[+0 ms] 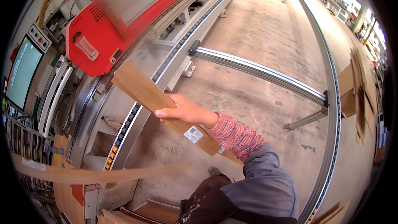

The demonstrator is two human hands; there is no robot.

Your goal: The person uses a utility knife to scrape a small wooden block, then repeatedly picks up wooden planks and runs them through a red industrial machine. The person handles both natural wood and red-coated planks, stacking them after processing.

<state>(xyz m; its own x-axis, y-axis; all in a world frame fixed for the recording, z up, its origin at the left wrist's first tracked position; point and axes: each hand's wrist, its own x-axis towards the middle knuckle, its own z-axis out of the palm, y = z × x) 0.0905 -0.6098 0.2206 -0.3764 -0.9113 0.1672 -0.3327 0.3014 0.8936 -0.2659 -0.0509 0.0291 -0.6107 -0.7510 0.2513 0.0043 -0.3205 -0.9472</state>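
Head view shows your right hand [180, 110] closed around a wooden board [143, 91] with a white label [193, 134]; the board slants over the roller rail [127, 126], its far end near the red machine housing [101, 37]. Your left hand is out of view, so its grip cannot be told.

Room beyond R hand [180, 108] over flr [253, 99]; obst. to L: roller rail [132, 120], red m/c [92, 31]

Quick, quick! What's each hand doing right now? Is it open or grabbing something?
Right hand: closed, holding a wooden board with a white label.
Left hand: not in view, so I can't tell.
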